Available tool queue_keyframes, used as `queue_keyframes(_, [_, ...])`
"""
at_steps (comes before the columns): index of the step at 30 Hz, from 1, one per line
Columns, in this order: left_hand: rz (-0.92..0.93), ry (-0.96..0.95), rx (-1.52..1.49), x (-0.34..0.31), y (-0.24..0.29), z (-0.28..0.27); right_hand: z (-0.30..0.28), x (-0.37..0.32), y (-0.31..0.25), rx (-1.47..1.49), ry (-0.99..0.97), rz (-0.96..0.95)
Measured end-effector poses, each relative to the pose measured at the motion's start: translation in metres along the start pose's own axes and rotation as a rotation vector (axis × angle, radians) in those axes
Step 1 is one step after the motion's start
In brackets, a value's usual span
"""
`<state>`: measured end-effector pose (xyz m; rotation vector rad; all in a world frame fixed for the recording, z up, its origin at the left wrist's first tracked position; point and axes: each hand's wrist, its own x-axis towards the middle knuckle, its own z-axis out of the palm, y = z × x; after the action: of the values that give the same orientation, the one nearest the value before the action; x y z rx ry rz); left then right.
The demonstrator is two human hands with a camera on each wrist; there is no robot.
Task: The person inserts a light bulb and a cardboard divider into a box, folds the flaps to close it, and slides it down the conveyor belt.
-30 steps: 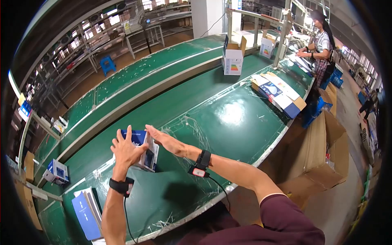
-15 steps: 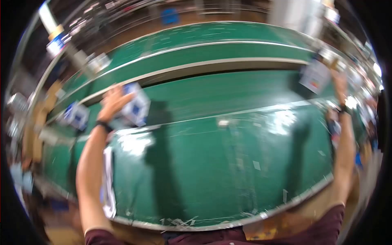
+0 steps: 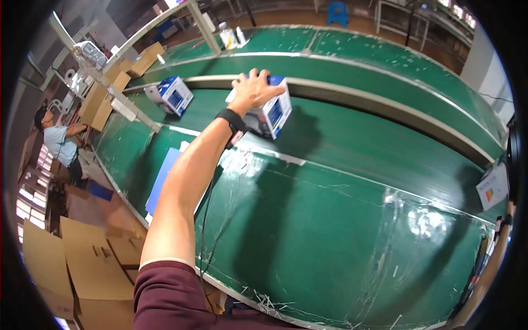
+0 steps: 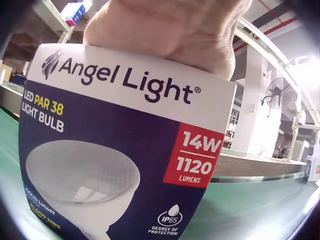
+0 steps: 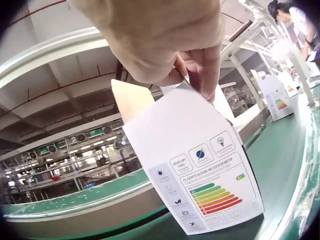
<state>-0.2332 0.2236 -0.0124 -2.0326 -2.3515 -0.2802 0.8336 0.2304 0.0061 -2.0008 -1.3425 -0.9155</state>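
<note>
In the head view my left hand (image 3: pixel 253 92) lies over the top of a blue-and-white light bulb box (image 3: pixel 276 113), gripping it with fingers spread across its upper edges. The left wrist view shows the palm above the printed front of this box (image 4: pixel 110 120). My right hand (image 5: pixel 165 40) pinches the top edge of a second, white-sided light bulb box (image 5: pixel 200 165), whose cardboard flap (image 5: pixel 131 100) stands up. This box (image 3: pixel 492 187) appears at the far right of the head view, with the right hand out of sight there.
Another bulb box (image 3: pixel 173 96) stands farther left on the green conveyor belt (image 3: pixel 352 137). Blue folded cartons (image 3: pixel 165 173) lie beneath my left forearm. A metal post (image 3: pixel 118 91) rises at the left, near large brown cartons (image 3: pixel 91 264). One person (image 3: pixel 60 140) stands beyond.
The view has swung left. My left hand has carried its box from the near surface to the belt side. My right hand has left that box and taken hold of the one at right.
</note>
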Motion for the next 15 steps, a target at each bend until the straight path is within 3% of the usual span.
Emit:
queue_keyframes(4, [0.017, 0.069, 0.096, 0.009, -0.015, 0.011, -0.070, -0.031, -0.039, 0.259, 0.084, 0.052])
queue_keyframes(6, [0.088, 0.418, 0.195, 0.001, 0.004, 0.025, -0.134, -0.064, -0.085, 0.420, 0.083, 0.126])
queue_keyframes(8, [0.372, 0.673, 0.081, -0.055, 0.075, 0.011, -0.226, -0.109, -0.166, 0.568, 0.010, 0.250])
queue_keyframes(12, [0.976, 0.350, -0.578, -0.256, 0.226, -0.015, -0.367, -0.206, -0.283, 0.922, -0.159, 0.323])
queue_keyframes(13, [1.017, 0.299, -0.641, -0.305, 0.250, -0.015, -0.396, -0.231, -0.309, 0.956, -0.227, 0.358])
queue_keyframes(15, [1.051, 0.250, -0.725, -0.374, 0.283, -0.020, -0.438, -0.279, -0.355, 1.030, -0.208, 0.232])
